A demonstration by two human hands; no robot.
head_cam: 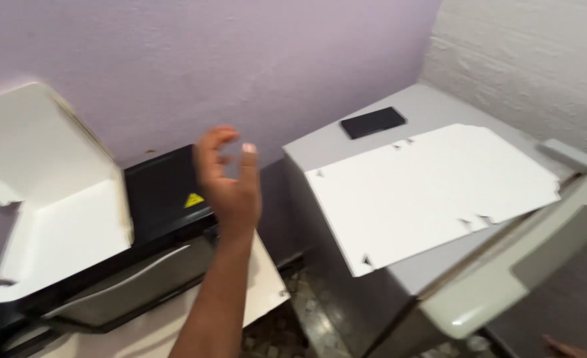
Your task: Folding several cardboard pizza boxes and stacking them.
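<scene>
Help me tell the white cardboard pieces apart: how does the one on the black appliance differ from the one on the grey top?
The folded box on the black appliance is raised into shape, its lid open against the wall; the flat sheet on the grey top lies unfolded, overhanging the front edge. The left hand is nearer the box. Both are plain white cardboard.

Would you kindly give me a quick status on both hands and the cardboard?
Left hand raised, open, empty. Right hand barely visible at frame edge. Flat white cardboard sheet lies on grey appliance; folded white box on black appliance.
</scene>
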